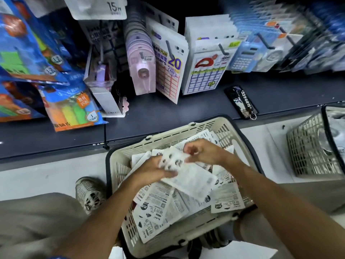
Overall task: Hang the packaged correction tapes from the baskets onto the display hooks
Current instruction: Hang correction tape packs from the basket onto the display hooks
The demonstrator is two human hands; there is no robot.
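A beige plastic basket (164, 139) stands on the floor in front of me, full of white packaged correction tapes (158, 204) lying loose. Over the basket I hold a small stack of these packs (188, 174). My left hand (155, 171) grips the stack from the left, while my right hand (201, 152) pinches its upper right edge. The held packs are blurred. Above, display hooks (169, 50) carry hanging goods, and a white pack marked 15m (99, 8) hangs at the top.
A dark shelf ledge (186, 109) runs below the hooks, with a black tag and key ring (241, 102) lying on it. A second grey basket (315, 146) stands at the right. Pink tape dispensers (142, 70), label sheets (169, 71) and calculators (242, 57) hang above. My shoe (89, 193) is left of the basket.
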